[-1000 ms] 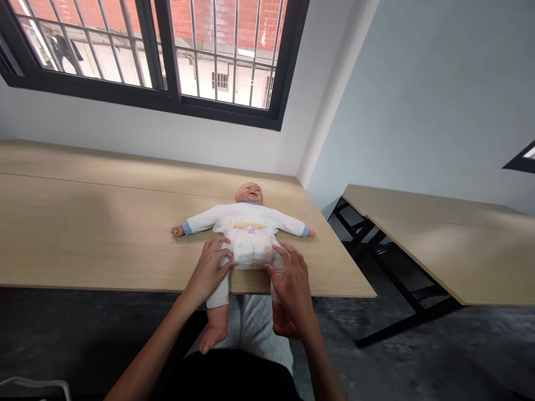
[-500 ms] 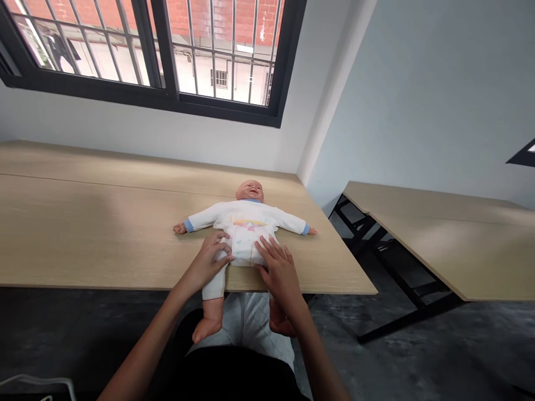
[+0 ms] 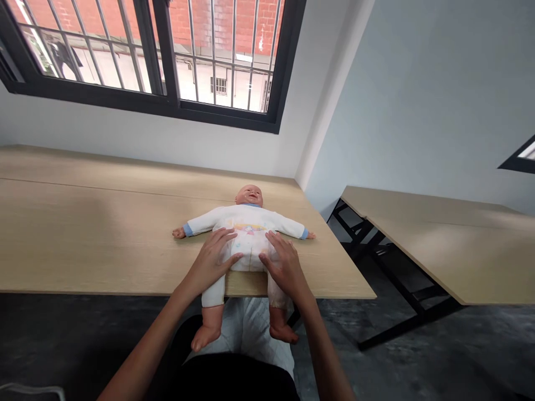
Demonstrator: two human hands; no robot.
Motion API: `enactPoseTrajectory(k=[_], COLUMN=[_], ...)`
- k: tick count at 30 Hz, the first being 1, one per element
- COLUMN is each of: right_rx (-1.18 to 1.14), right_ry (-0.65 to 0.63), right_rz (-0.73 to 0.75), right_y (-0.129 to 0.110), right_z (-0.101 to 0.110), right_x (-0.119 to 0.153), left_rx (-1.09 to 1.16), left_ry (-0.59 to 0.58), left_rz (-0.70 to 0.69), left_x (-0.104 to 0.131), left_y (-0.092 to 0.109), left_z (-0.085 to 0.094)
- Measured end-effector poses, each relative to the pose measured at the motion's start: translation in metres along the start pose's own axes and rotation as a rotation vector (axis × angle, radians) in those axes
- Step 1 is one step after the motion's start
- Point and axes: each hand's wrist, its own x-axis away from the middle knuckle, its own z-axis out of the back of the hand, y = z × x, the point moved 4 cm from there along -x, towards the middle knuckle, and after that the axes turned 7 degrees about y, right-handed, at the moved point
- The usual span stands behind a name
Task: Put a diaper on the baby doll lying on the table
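Note:
A baby doll [image 3: 249,220] lies on its back on the wooden table [image 3: 104,239], arms spread wide, its feet hanging past the front edge. It wears a white long-sleeved top with blue cuffs and a coloured print, white trousers, and what looks like a white diaper [image 3: 251,256] around its hips. On the left side of the hips rests my left hand [image 3: 214,252], fingers stretched and thumb apart. My right hand [image 3: 284,262] lies on the opposite hip, its fingers also spread. Both palms are hidden from view.
A barred window [image 3: 167,55] sits above the far side of the table. Another wooden table [image 3: 438,234] with black metal legs stands to the right, across a gap. A pale curved object [image 3: 33,389] shows at the lower left.
My left hand has slid slightly up and inward over the doll's hip, its fingers straighter. My right hand has shifted outward to the hip's side, uncovering more of the leg.

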Motion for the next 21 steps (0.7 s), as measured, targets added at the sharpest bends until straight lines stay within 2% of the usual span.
enactPoseTrajectory(k=[3,5,8,14,16,19,21], right_rx=[0.025,0.048,0.088,0.087,0.045,-0.113,-0.288], right_ry=[-0.086,-0.136,-0.138,-0.114,-0.093,0.018,0.144], right_rz=[0.024,0.037,0.046,0.015,-0.017,-0.092,-0.202], right_y=[-0.005,-0.007,-0.007,-0.006,-0.007,-0.002,0.009], right_z=[-0.013,-0.023,-0.030,-0.027,-0.026,-0.022,-0.016], right_x=[-0.011,-0.014,-0.013,-0.004,-0.001,0.004,0.007], left_rx=[-0.116,-0.186,-0.231,-0.198,-0.106,0.193,0.431], left_ry=[-0.177,-0.236,-0.240,-0.187,-0.170,-0.145,0.024], left_rz=[-0.041,-0.042,-0.060,-0.064,-0.031,0.097,0.314], left_x=[-0.010,-0.013,-0.012,-0.007,-0.006,-0.004,-0.002], left_y=[0.005,0.004,0.001,-0.002,-0.002,-0.005,-0.015], left_z=[-0.015,-0.022,-0.026,-0.024,-0.022,-0.017,-0.006])
